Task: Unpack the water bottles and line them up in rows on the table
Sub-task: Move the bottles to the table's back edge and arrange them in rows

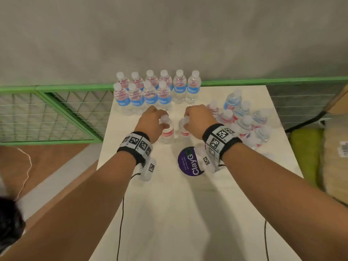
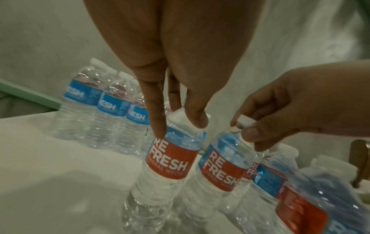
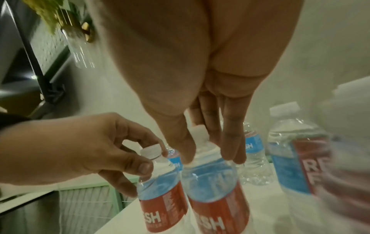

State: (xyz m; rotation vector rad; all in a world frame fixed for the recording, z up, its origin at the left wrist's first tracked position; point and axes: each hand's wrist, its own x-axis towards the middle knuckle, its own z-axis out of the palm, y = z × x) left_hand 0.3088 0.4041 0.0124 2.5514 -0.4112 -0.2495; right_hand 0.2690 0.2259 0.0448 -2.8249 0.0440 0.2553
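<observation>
Head camera looked down on a white bench [image 1: 169, 213] where the left hand [image 1: 150, 123] and the right hand [image 1: 199, 122] each pinched a water bottle by its neck and cap. The left bottle [image 1: 167, 133] and the right bottle [image 1: 184, 131] stood side by side near the middle of the bench, apart from both groups. Behind them stood the finished rows [image 1: 154, 91]: six bottles at the back, four in front, shoulder to shoulder. To the right a loose cluster [image 1: 243, 121] waited, bunched in no order, some leaning.

To my eye the front row had two gaps at its right end, and this pair was probably meant for them. Done well, each bottle would be carried upright, set down flat on its base just beside its neighbour, and let go only once it stood steady. Gripping so high leaves the body free to swing, so a slow lowering seemed wise; a nudge might topple the close-packed row.

The bottles were thin clear plastic with ribbed, crinkled walls, white screw caps, and glossy wraparound labels, red on one side and blue on the other. They looked light and easily dented. The bench top was smooth and matte, with a round purple sticker [image 1: 188, 161] near the right wrist.
</observation>
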